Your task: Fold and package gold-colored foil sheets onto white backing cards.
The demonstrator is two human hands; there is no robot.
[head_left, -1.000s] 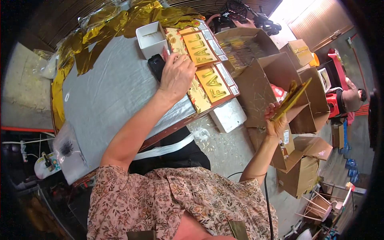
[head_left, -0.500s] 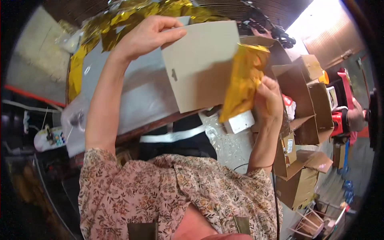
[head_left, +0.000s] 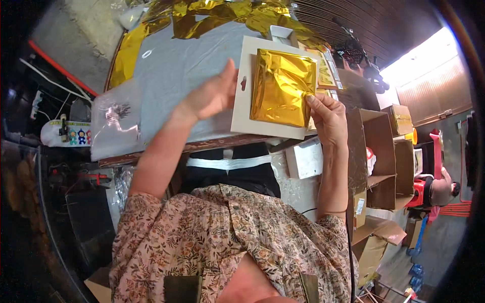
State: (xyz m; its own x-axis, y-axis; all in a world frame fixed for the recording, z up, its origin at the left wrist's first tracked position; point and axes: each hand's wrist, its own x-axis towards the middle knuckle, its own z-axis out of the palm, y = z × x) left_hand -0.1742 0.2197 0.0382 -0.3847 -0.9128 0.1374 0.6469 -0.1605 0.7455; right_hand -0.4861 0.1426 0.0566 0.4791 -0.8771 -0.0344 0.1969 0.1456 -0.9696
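Note:
My right hand (head_left: 328,113) pinches a folded gold foil packet (head_left: 283,88) against a white card (head_left: 245,111), its thumb on the foil and its other fingers partly hidden behind. The card is upright and slightly tilted, with a small hanger slot near its left edge. Foil covers most of its face. Beside that left edge is my left hand (head_left: 212,96), a little blurred, its thumb stretched up and its fingers apart from the foil. Whether its fingertips touch the card I cannot tell.
A table (head_left: 177,86) under pale plastic sheeting lies beyond my hands, with crumpled gold foil (head_left: 202,20) along its far edge. A clear plastic bag (head_left: 116,118) sits at its near left corner. Cardboard boxes (head_left: 379,146) stand at the right; another person (head_left: 442,189) is farther right.
The foil packet has come onto the face of the card. My left hand has let go of the card's top edge and moved down beside its left edge. The card has shifted right.

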